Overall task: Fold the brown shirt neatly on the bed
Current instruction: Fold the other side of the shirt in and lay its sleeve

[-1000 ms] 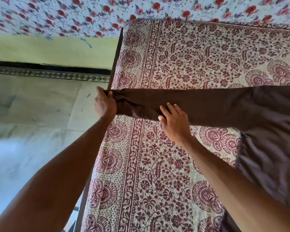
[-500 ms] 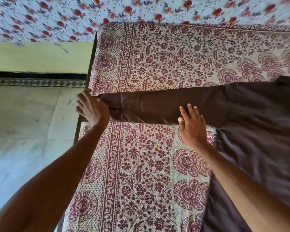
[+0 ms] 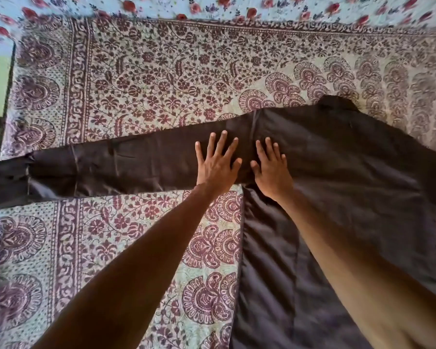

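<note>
The brown shirt (image 3: pixel 337 167) is lying spread on the bed's patterned bedspread (image 3: pixel 136 79), its sleeve (image 3: pixel 111 167) stretching toward the left edge; the left hand (image 3: pixel 218 165) and right hand (image 3: pixel 272 172) are pressing flat, fingers splayed, side by side near the shoulder seam.

No readable text, labels, brands, numbers or signs anywhere. The brown shirt (image 3: pixel 337 172) is plain cloth, no tag or logo legible. The bedspread (image 3: pixel 161 71) from 9 to 12 o'clock has maroon floral print only, no lettering. The flowered sheet (image 3: pixel 262 6) at 12 o'clock is blurred, pattern only.
</note>
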